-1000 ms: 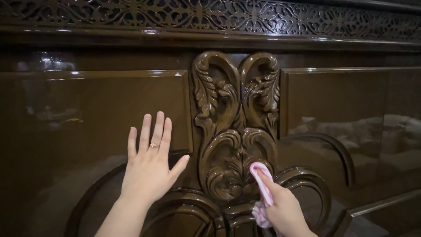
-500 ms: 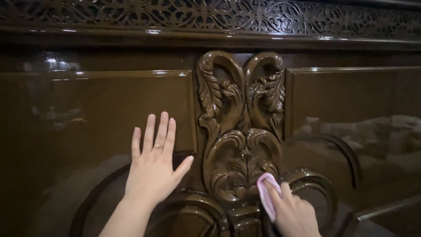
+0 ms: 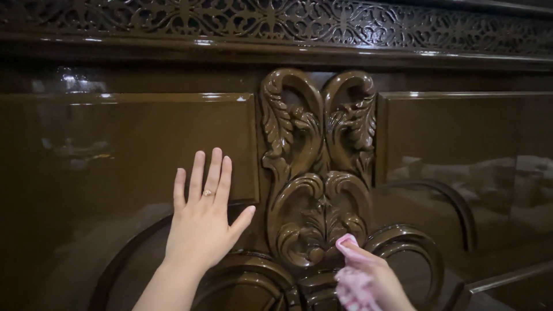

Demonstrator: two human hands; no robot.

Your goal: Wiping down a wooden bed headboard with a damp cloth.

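Note:
A glossy dark brown wooden panel (image 3: 127, 144) fills the view, with a carved leaf-and-scroll ornament (image 3: 317, 167) at its centre. My left hand (image 3: 204, 219) lies flat against the panel, fingers together and pointing up, a ring on one finger. My right hand (image 3: 368, 276) holds a pink and white cloth (image 3: 351, 288), one finger wrapped in it and pressed against the lower right of the carving, beside a curved raised moulding (image 3: 409, 236).
A band of pierced fretwork (image 3: 299, 20) runs along the top above a projecting ledge. Raised rectangular panels flank the ornament, and the right panel (image 3: 461, 150) shows pale reflections. A sloping moulding (image 3: 507, 276) sits at the lower right.
My right hand has slid the cloth-covered finger downward along the lower right of the carving. My left hand has stayed flat on the panel.

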